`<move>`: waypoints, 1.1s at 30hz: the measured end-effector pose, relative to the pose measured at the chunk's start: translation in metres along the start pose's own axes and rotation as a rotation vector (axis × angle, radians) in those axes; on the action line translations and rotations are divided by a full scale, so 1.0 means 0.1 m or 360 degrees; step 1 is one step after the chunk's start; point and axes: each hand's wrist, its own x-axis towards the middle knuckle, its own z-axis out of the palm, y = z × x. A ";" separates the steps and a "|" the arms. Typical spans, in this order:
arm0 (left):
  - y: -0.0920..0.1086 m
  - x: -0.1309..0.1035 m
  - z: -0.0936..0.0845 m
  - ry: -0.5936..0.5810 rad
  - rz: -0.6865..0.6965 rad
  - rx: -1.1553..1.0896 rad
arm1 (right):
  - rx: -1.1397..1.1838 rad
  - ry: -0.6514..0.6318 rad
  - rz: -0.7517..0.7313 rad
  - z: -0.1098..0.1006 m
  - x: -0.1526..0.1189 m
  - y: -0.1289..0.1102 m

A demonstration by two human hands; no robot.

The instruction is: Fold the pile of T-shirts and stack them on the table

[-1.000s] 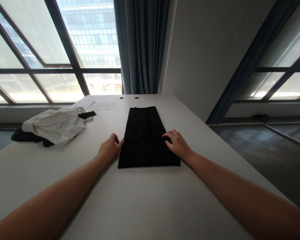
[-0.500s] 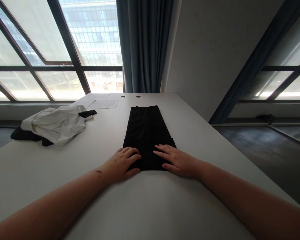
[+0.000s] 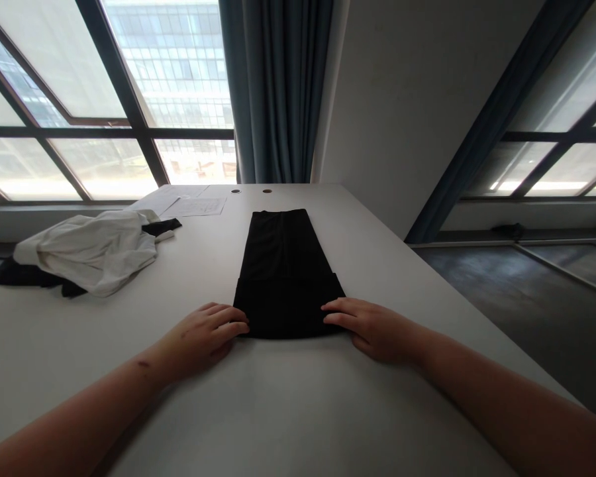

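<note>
A black garment (image 3: 288, 252), folded flat into a long narrow shape, lies lengthwise in front of me on the white table (image 3: 298, 411). Its near part is doubled over, leaving a crosswise fold edge partway up. My left hand (image 3: 213, 331) grips the near left corner, with fingertips on top and the thumb hidden. At the near right corner, my right hand (image 3: 372, 324) holds the cloth the same way, fingers above and thumb mostly out of sight. Whether it is trousers or another piece of clothing, I cannot tell.
A crumpled white garment (image 3: 92, 248) lies on the left with black cloth (image 3: 22, 273) under it. Behind it are paper sheets (image 3: 196, 206). Two round table holes sit near the far edge, before a blue curtain (image 3: 278, 93) and windows.
Both hands have slid outward from the top of the black garment to its near corners, and their fingers have closed on the edges. The view has shifted slightly right.
</note>
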 end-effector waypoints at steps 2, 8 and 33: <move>-0.02 -0.03 -0.01 -0.0033 -0.0029 -0.0042 | 0.0021 0.0045 -0.0072 0.00 -0.06 0.05; -0.03 0.02 -0.07 -0.0047 0.0037 0.0025 | -0.0231 0.0152 -0.0144 -0.12 0.00 0.04; 0.11 0.05 -0.25 -0.0483 -0.0587 -0.0797 | 0.0530 -0.0181 -0.0009 -0.19 0.03 -0.20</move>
